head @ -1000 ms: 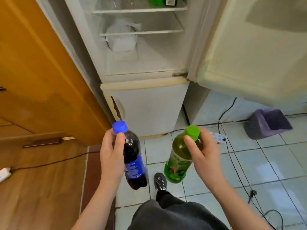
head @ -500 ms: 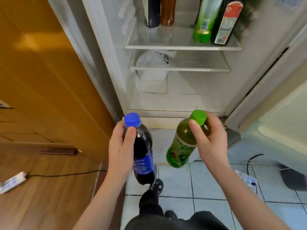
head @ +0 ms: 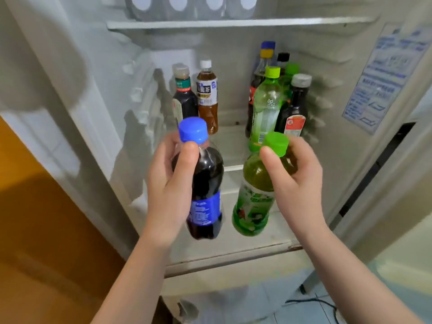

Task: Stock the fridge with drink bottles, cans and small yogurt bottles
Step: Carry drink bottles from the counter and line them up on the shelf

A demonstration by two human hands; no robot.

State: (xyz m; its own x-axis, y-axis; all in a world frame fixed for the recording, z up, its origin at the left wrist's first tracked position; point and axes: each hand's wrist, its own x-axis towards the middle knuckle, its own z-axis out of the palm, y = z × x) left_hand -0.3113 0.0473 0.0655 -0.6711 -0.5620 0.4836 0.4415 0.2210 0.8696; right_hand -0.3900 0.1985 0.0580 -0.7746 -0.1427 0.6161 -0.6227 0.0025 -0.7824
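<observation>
Your left hand (head: 170, 183) grips the dark blue-capped cola bottle (head: 205, 190), your right hand (head: 297, 181) the green-capped tea bottle (head: 254, 202); set both upright in the glass shelf (head: 231, 146)'s open middle.

Down the left side ran an orange wooden panel (head: 35, 218), glossy, with a band of shadow lying across it. High on the right sat a printed sticker (head: 383, 76), blue text and small diagrams on white, too blurred to read. Low and near on the right, a black cable (head: 311, 300) looped over the pale tiled floor (head: 268, 309) and off the bottom edge.
</observation>
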